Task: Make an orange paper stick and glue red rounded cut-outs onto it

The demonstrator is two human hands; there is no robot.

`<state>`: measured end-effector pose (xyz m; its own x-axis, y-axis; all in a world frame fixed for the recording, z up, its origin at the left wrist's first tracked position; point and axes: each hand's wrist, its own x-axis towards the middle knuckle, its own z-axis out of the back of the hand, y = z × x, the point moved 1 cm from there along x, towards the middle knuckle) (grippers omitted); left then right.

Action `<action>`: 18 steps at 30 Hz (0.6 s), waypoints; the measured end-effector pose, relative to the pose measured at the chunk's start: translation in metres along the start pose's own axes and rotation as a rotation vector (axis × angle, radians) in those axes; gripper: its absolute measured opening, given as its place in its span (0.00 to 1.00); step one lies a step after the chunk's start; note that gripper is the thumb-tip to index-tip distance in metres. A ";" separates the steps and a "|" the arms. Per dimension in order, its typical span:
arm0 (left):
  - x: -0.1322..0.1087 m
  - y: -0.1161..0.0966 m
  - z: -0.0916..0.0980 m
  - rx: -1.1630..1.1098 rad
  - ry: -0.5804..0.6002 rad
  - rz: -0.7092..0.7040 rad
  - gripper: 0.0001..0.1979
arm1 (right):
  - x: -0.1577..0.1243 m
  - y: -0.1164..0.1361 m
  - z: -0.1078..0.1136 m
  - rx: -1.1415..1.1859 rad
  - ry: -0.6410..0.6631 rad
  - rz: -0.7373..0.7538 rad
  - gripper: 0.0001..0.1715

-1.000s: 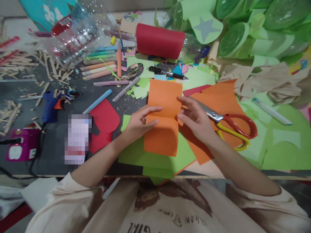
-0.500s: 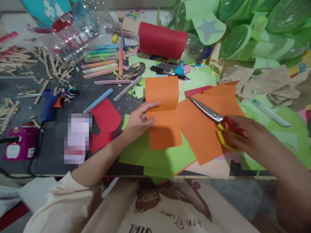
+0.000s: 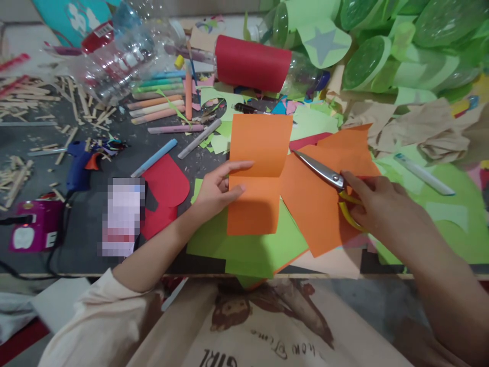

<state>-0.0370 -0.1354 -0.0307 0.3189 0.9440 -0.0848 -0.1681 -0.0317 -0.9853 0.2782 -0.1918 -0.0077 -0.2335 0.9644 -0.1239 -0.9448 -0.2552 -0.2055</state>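
Note:
My left hand [image 3: 217, 191] pinches the left edge of a folded orange paper sheet [image 3: 257, 173], which stands partly raised over green sheets [image 3: 244, 250]. My right hand [image 3: 376, 206] is closed over the red and yellow handles of the scissors [image 3: 321, 171], whose steel blades point up and left across a larger orange sheet [image 3: 317, 204]. The handles are mostly hidden under my fingers.
A red paper roll [image 3: 252, 63], clear plastic bottles [image 3: 122, 51] and pastel markers [image 3: 160, 104] lie at the back. A blue glue gun [image 3: 78, 163], wooden sticks [image 3: 23, 97] and a red cut-out [image 3: 166, 191] lie to the left. Green paper and bottle pieces [image 3: 382, 56] fill the right.
My right hand left the folded orange sheet, moved right and closed on the scissors' handles. The orange sheet's upper half has lifted. My left hand kept its hold.

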 end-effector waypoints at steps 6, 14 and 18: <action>0.001 0.003 -0.001 -0.076 0.000 0.022 0.20 | 0.002 -0.001 0.000 0.220 0.022 -0.075 0.24; 0.001 0.010 0.002 -0.107 -0.013 0.011 0.20 | 0.002 -0.020 0.002 0.522 0.027 -0.096 0.21; -0.001 0.006 0.002 -0.110 0.001 0.002 0.20 | 0.000 -0.030 0.009 0.561 0.112 -0.100 0.14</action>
<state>-0.0399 -0.1360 -0.0368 0.3194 0.9437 -0.0865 -0.0654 -0.0692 -0.9955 0.3050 -0.1837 0.0071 -0.1404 0.9610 -0.2383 -0.9453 -0.0586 0.3208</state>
